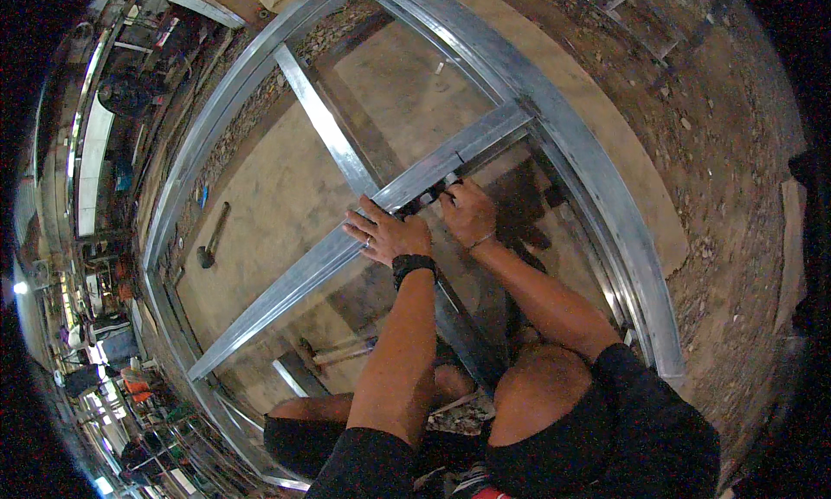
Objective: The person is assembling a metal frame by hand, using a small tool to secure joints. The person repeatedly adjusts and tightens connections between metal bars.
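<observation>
A long silver metal bar (286,293) runs diagonally across a large metal frame. My left hand (394,237), with a ring and a dark wristband, lies on this bar near its joint with a shorter crossbar (325,118); its fingers are spread over the metal. Close by, my right hand (470,212) has its fingers closed round the end of a small dark fitting or tool with pale parts (426,198), held along the bar's near side. Its exact kind cannot be made out, and my left hand hides part of it.
The frame's outer rail (610,179) curves around me on the right. A hammer-like tool (213,235) lies on the brown sheet (260,231) at the left. Another long-handled tool (342,352) lies near my knees. Gravelly ground (736,265) borders the sheet; cluttered racks stand far left.
</observation>
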The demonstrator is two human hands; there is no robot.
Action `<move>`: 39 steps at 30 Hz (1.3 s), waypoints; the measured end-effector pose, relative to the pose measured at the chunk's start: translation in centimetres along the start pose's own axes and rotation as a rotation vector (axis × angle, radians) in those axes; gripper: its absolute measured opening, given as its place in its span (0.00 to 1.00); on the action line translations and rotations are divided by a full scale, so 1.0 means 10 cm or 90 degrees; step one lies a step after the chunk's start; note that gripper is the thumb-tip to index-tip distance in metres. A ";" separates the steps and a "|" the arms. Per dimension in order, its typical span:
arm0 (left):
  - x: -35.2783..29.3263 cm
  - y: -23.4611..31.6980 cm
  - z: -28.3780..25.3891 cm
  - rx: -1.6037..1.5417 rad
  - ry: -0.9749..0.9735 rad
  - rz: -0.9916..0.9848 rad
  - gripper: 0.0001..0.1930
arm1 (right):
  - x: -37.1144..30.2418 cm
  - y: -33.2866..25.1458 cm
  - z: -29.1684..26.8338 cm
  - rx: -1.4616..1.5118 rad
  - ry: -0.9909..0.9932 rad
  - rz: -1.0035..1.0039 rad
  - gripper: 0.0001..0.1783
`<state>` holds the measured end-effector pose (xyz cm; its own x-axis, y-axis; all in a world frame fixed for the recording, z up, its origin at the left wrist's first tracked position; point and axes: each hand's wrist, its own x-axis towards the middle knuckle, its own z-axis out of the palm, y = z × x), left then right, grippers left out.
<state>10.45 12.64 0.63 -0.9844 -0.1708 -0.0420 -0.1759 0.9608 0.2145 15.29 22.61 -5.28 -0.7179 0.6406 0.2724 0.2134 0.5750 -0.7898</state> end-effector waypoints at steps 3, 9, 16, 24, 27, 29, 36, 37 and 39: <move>-0.01 -0.02 -0.01 -0.010 -0.011 0.004 0.48 | 0.02 0.01 -0.03 -0.028 -0.042 -0.002 0.09; 0.02 -0.02 -0.03 -0.029 -0.018 -0.005 0.49 | 0.01 0.02 -0.06 -0.004 -0.046 -0.020 0.12; -0.02 0.08 -0.11 -0.029 -0.022 -0.036 0.51 | 0.02 0.18 -0.01 0.004 -0.011 -0.027 0.10; 0.01 0.02 -0.08 -0.004 -0.023 -0.039 0.50 | 0.02 0.17 0.01 -0.026 -0.019 -0.068 0.10; 0.01 0.02 -0.07 -0.016 -0.017 -0.035 0.50 | 0.02 0.21 0.02 -0.012 -0.014 -0.075 0.10; 0.00 0.02 -0.06 -0.026 -0.010 -0.033 0.50 | 0.01 0.20 0.03 -0.001 -0.013 -0.072 0.10; -0.02 0.02 -0.09 -0.038 -0.018 -0.028 0.50 | 0.02 0.17 0.00 -0.017 -0.023 -0.068 0.10; -0.02 0.02 -0.10 -0.036 -0.021 -0.027 0.50 | 0.02 0.16 -0.01 -0.018 -0.026 -0.069 0.10; 0.00 0.00 -0.08 -0.031 -0.015 -0.028 0.50 | 0.03 0.13 -0.03 -0.030 -0.026 -0.074 0.09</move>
<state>10.49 12.50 1.37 -0.9755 -0.2066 -0.0754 -0.2192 0.9407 0.2590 15.59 23.65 -6.02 -0.7654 0.5480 0.3375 0.1574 0.6678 -0.7275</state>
